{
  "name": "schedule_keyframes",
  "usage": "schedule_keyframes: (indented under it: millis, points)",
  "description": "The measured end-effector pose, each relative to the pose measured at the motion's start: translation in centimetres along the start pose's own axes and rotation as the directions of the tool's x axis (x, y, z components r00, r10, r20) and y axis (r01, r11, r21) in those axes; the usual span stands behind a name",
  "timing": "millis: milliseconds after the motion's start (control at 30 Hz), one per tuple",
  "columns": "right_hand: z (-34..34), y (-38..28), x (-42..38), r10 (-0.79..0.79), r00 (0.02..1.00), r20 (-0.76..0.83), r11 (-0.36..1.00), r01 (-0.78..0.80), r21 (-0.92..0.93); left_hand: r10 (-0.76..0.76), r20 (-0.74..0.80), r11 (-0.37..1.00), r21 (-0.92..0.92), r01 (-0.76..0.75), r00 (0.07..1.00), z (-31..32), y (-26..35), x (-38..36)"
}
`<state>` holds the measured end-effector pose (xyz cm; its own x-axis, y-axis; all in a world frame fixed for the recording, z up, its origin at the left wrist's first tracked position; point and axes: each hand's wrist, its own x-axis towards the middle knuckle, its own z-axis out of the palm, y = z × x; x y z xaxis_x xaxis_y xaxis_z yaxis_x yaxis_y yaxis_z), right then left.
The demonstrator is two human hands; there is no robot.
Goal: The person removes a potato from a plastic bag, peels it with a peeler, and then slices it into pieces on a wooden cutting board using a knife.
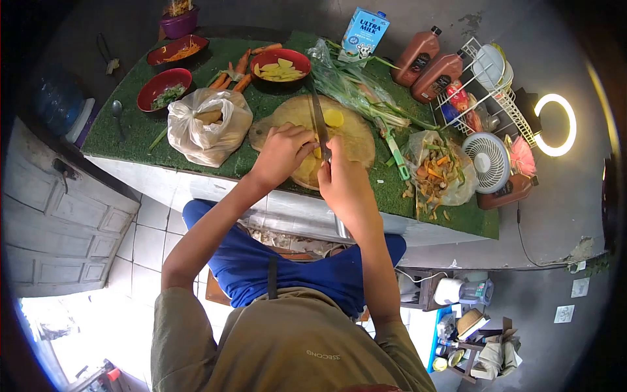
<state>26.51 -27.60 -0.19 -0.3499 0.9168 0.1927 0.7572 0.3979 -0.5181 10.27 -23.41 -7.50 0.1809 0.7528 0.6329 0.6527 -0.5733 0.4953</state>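
My right hand (347, 189) is wrapped round the handle of a kitchen knife (318, 117), whose long blade points away from me across a round wooden chopping board (356, 140). Fingers curled, my left hand (282, 153) presses on a yellow potato piece (317, 152) beside the blade, mostly hidden by the fingers. Right of the blade lies another cut potato piece (334, 117). Just behind the board stands a red bowl (302, 60) of potato slices.
Left are a tied plastic bag (209, 134), carrots (241, 62), and red bowls of chopped greens (145, 98) and shredded carrot (157, 55). Right are bagged spring onions (339, 75), a green peeler (398, 160), a bag of peelings (431, 166), a small fan (486, 162) and a dish rack (460, 98).
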Motion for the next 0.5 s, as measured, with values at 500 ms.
schedule_keyframes:
  millis: [500]
  points:
    - [2.1, 1.0, 2.1, 0.015, 1.0, 0.007, 1.0, -0.016, 0.011, 0.001, 0.024, 1.0, 0.013, -0.001, 1.0, -0.2, -0.1, -0.1]
